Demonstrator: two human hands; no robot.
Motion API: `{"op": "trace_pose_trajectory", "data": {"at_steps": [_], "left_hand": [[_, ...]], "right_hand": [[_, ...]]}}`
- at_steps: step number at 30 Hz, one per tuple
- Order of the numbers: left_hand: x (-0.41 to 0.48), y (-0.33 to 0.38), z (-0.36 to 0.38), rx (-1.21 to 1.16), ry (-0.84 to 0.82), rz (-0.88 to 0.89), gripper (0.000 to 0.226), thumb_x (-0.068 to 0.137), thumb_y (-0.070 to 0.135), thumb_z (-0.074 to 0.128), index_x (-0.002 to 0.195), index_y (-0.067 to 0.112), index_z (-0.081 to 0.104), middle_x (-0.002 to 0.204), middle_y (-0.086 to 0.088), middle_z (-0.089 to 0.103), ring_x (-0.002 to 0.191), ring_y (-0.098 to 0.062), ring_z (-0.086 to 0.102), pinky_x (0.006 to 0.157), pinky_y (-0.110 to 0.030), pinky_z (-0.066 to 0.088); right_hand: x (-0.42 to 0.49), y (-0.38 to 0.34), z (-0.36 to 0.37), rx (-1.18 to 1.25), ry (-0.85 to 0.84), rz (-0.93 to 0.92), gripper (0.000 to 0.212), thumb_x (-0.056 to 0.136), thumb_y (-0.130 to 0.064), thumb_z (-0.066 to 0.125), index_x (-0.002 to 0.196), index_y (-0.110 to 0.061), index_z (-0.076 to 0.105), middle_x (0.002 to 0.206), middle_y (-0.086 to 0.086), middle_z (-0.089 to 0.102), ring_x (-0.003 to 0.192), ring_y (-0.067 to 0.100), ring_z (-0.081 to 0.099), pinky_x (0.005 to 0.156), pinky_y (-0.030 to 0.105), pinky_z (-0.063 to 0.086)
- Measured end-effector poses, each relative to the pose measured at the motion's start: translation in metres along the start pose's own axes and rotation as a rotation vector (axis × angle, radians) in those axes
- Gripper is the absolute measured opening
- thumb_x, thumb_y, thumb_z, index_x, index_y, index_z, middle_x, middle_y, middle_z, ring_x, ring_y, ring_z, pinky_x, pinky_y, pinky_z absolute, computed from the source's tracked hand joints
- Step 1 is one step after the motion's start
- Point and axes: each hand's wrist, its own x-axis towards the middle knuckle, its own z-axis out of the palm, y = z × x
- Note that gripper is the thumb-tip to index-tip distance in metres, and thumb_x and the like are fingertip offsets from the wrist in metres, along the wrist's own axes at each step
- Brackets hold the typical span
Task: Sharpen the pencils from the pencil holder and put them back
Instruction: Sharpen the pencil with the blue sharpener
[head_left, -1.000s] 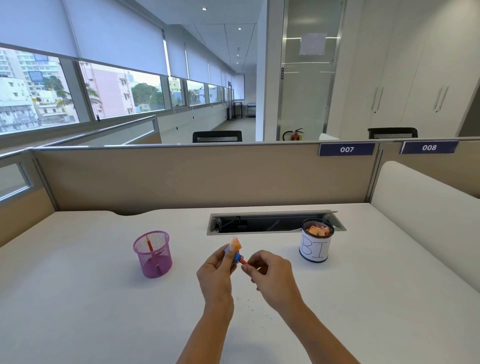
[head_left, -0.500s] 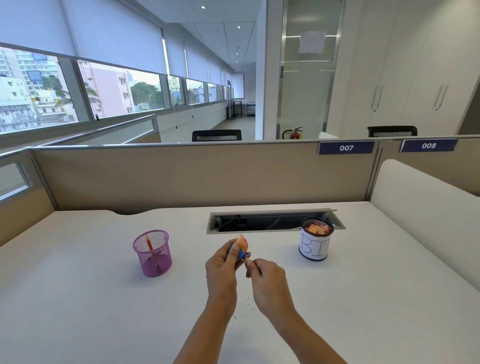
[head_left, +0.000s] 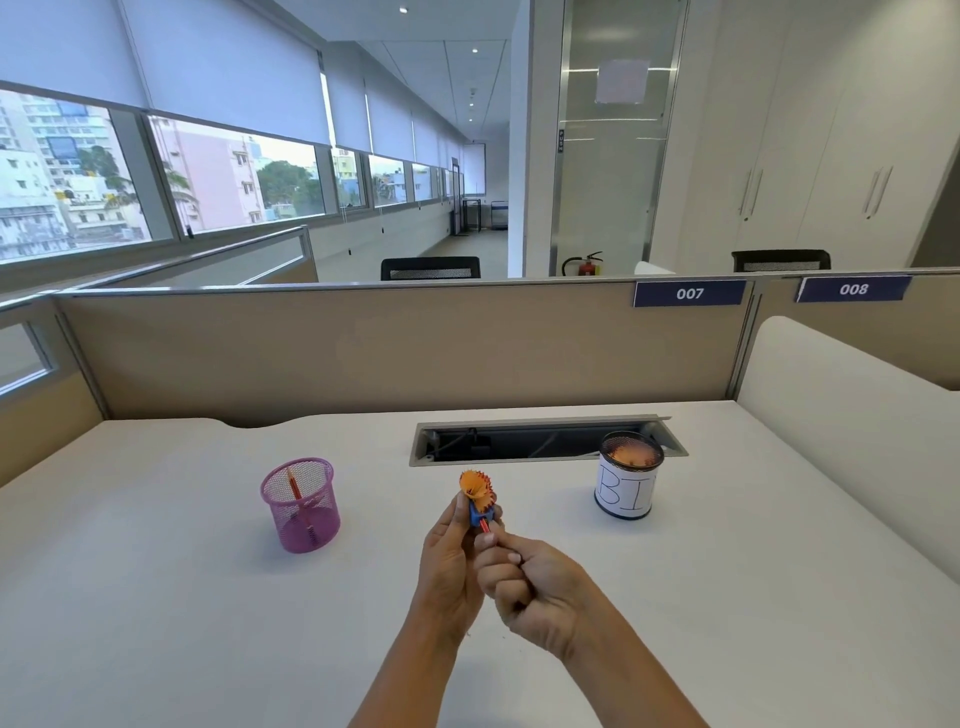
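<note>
- Where both forearms reach in from the near edge, the right grip is curled into a fist round the pencil. Only a short red stretch of it shows past the knuckles.
- Touching it on the left side, the left grip pinches a small blue sharpener between thumb and fingers, and the pencil runs into it.
- Just beyond the left grip's fingertips, an orange curl of shavings stands up out of the sharpener.
- Under both grips lies the white surface, with a few dark specks beneath the wrists.
- Left of the left grip, a little farther off and well apart from it, a pink mesh pencil holder stands upright. A second pencil, also red, leans inside it.
- Right of the right grip and farther off stands a round can wrapped in white paper marked "BI", with orange scraps in its top.
- Straight beyond the grips, a long cable slot is set into the surface; the can stands in front of its right end.
- Behind that rises a beige partition with blue labels 007 and 008, up and to the right of the grips.
- Farthest off are two black chair backs, a red fire extinguisher and a row of windows to the left.
</note>
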Motion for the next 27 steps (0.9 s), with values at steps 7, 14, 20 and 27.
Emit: {"op": "trace_pose_trajectory", "data": {"at_steps": [7,14,20,27], "left_hand": [[0.003,-0.001,-0.007,0.147,0.107,0.126,0.021,0.091,0.012,0.045,0.092,0.009,0.066,0.068,0.0,0.073,0.064,-0.012,0.07,0.061,-0.019,0.057],[0.001,-0.007,-0.007,0.226,0.207,0.257,0.02,0.087,0.011,0.052,0.104,0.013,0.062,0.088,-0.002,0.069,0.071,-0.012,0.07,0.068,-0.016,0.055],[-0.003,-0.011,-0.002,0.261,0.194,0.266,0.018,0.09,0.011,0.047,0.093,0.019,0.063,0.08,0.005,0.071,0.07,-0.006,0.07,0.061,-0.012,0.053],[-0.001,-0.009,-0.002,0.28,0.127,0.208,0.022,0.093,0.014,0.042,0.104,0.016,0.061,0.09,-0.002,0.069,0.078,-0.015,0.068,0.069,-0.018,0.055]], "right_hand": [[-0.001,-0.003,-0.005,-0.832,0.256,-0.333,0.012,0.089,-0.014,0.061,0.094,-0.004,0.057,0.064,0.003,0.053,0.046,0.005,0.041,0.038,0.013,0.034],[0.011,0.01,-0.016,-1.822,0.558,-1.005,0.02,0.093,-0.029,0.053,0.097,-0.013,0.063,0.084,-0.003,0.06,0.07,0.008,0.048,0.052,0.006,0.03],[0.019,0.023,-0.022,-1.945,0.688,-1.128,0.015,0.091,-0.028,0.057,0.09,-0.017,0.066,0.071,-0.006,0.059,0.056,0.008,0.04,0.04,0.008,0.018],[0.013,0.015,-0.01,-1.335,0.519,-0.699,0.029,0.099,-0.025,0.043,0.085,-0.011,0.065,0.06,-0.005,0.047,0.051,0.004,0.038,0.046,0.012,0.028]]}}
